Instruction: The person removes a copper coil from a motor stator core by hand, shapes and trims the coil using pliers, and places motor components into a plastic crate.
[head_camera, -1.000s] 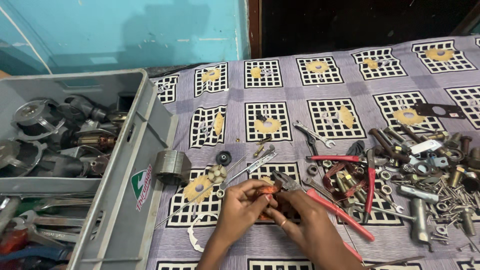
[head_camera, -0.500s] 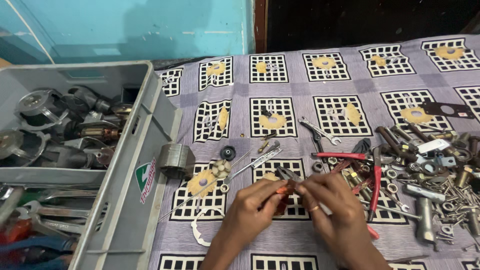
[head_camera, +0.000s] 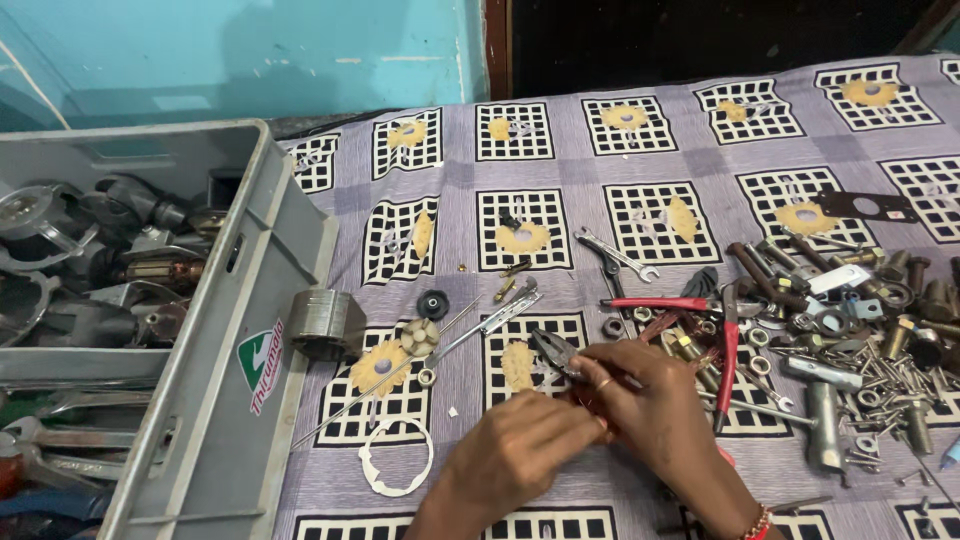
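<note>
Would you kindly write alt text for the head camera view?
Two hands, left hand and right hand, hold pliers over a patterned purple cloth. Loose bolts and tools lie to the right, a grey crate of metal parts to the left.

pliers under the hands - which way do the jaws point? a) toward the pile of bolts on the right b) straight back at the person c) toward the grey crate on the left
c: the pliers stick out from between the left hand and right hand with the dark jaws aimed up and left, toward the grey crate, away from the pile of bolts.
</note>
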